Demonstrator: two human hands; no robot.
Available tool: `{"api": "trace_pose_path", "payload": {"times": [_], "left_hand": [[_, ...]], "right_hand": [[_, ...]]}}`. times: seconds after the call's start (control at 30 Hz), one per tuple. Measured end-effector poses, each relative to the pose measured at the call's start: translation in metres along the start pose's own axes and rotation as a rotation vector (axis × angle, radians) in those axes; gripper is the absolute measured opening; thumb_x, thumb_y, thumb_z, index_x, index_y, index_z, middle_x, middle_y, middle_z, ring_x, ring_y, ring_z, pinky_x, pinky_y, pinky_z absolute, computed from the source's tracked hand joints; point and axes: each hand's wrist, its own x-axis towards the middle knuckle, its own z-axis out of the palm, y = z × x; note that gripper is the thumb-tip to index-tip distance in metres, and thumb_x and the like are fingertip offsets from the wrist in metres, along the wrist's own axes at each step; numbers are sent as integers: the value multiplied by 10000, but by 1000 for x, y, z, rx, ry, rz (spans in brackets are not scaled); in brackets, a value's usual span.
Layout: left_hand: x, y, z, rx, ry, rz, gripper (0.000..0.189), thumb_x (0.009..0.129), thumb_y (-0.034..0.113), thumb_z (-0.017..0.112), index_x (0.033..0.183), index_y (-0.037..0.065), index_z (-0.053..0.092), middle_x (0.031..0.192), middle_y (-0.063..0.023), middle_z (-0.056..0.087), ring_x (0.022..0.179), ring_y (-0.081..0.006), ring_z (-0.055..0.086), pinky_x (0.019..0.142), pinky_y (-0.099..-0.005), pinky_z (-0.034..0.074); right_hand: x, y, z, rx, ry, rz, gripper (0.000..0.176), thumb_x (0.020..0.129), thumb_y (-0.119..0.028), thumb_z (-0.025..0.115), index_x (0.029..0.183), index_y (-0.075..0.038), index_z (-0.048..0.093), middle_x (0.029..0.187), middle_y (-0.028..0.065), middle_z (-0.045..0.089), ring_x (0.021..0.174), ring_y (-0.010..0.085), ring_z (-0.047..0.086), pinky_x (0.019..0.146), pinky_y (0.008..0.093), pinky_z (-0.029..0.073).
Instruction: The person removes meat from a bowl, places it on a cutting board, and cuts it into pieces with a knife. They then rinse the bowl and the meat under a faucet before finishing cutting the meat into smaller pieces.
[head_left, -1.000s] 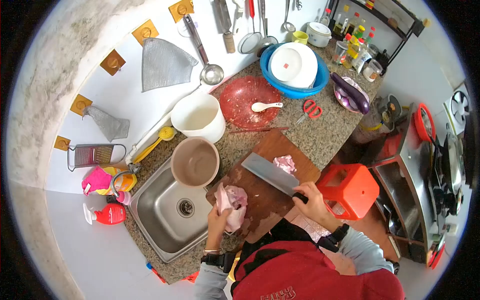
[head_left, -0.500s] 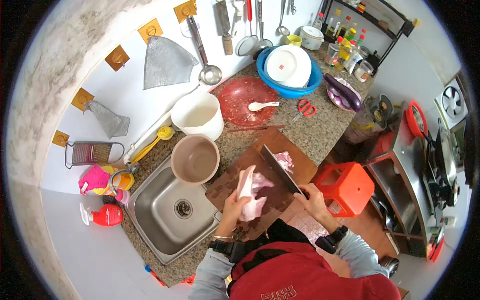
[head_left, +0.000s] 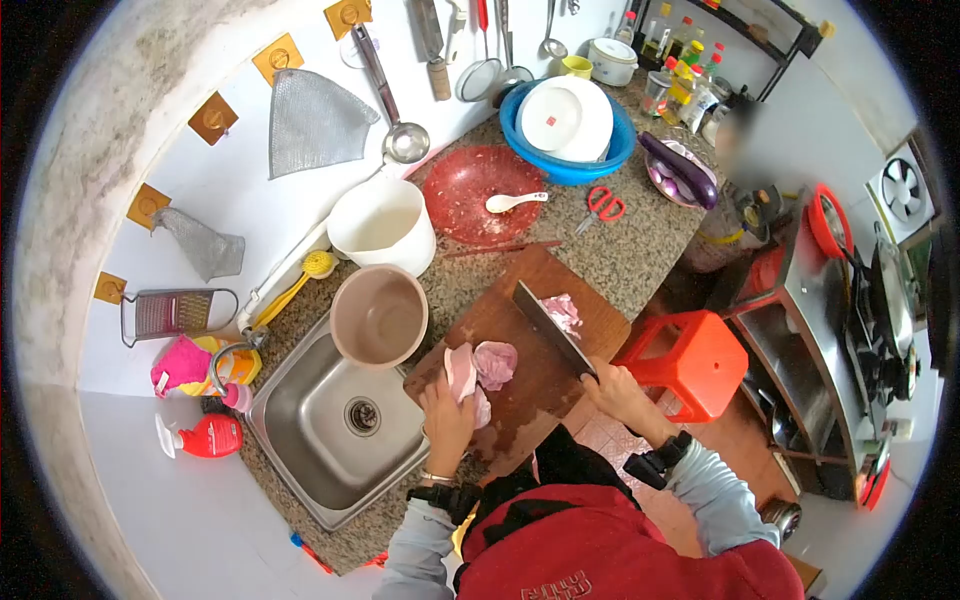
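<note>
My left hand (head_left: 448, 415) is closed on a piece of raw meat (head_left: 494, 366) at the left side of the wooden cutting board (head_left: 535, 400). Pale fat or skin shows along the meat's near edge, and some of the piece is hidden by my fingers. Closed round a handle, my right hand (head_left: 622, 396) holds a kitchen knife (head_left: 552, 329) at the board's right edge. The long, dark blade slants up and left across the board, between the large piece and a small heap of cut meat (head_left: 562, 313).
Left of the board are a steel sink (head_left: 300, 440) and a brown bowl (head_left: 380, 316) overlapping its rim. Behind stand a white bucket (head_left: 385, 230), a red tray (head_left: 465, 200) with a spoon, and red scissors (head_left: 606, 204). An orange stool (head_left: 700, 365) is at right.
The large meat piece has been lowered and folded onto the board, after standing more upright in my left hand. My left hand has shifted left over it. The knife stays in my right hand.
</note>
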Motion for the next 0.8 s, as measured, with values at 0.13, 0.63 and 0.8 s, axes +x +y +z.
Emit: {"api": "trace_pose_path", "payload": {"times": [0.13,0.63,0.8], "left_hand": [[9,28,-14,-8,159,217,680,781,212,711,1368,25,425,1322,-231,473,1235,-414,419,1031,-476,329],[46,101,-4,-486,-61,-243,362,833,36,570,1194,19,587,995,-128,675,895,-196,641,763,-305,505],[37,138,-10,-964,38,-284,319,836,-9,528,1144,5,613,983,-94,670,870,-128,623,766,-244,491]], "right_hand": [[0,0,0,-29,-37,58,290,896,-213,522,1122,-33,542,722,289,620,689,478,620,650,572,507],[37,45,-49,-15,-155,-20,266,909,-221,520,1116,-64,575,745,262,641,706,464,629,656,563,510],[48,55,-51,44,-190,-55,238,908,-218,515,1059,-41,569,748,278,633,720,481,618,666,581,494]]}}
